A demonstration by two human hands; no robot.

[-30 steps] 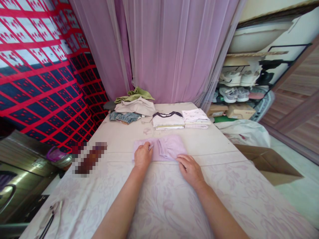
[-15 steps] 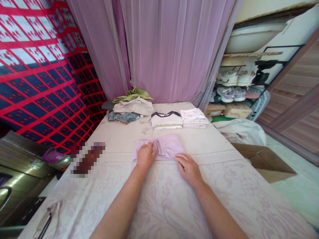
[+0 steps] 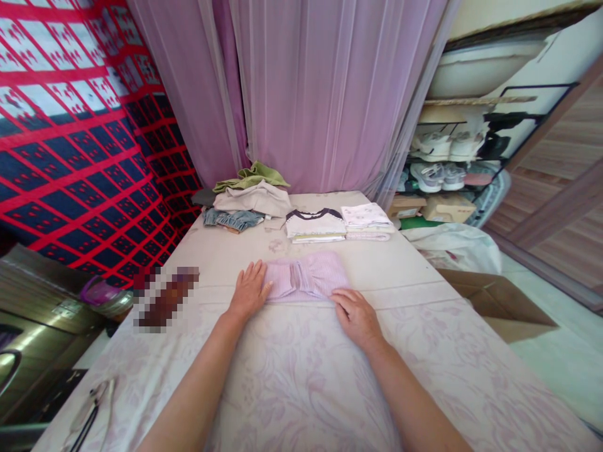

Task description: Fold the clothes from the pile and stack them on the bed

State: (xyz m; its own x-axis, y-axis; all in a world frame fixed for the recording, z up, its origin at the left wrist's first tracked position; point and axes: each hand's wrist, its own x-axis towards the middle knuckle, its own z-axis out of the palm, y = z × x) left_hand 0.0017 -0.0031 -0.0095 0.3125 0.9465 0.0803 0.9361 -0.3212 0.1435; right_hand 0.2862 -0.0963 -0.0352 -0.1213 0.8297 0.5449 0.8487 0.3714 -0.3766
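A folded lilac ribbed garment (image 3: 325, 276) lies flat on the bed, with gathers near its middle and one end tucked across. My left hand (image 3: 249, 292) is open and flat, its fingers stretched out along the garment's left edge and the thumb touching the near left corner. At the near right corner, my right hand (image 3: 358, 314) has its fingers curled together on the edge of the cloth. The exact kind of garment cannot be told in its folded state.
Beyond the garment are a folded white shirt with a dark collar (image 3: 315, 224) and folded pale clothes (image 3: 366, 217). A loose heap of clothes (image 3: 254, 199) sits at the back left. A cardboard box (image 3: 494, 301) stands on the floor at right, below a shoe rack.
My left hand has moved left off the garment's middle and spread flat at its left edge, uncovering the tucked end. The right hand stays at the near right corner.
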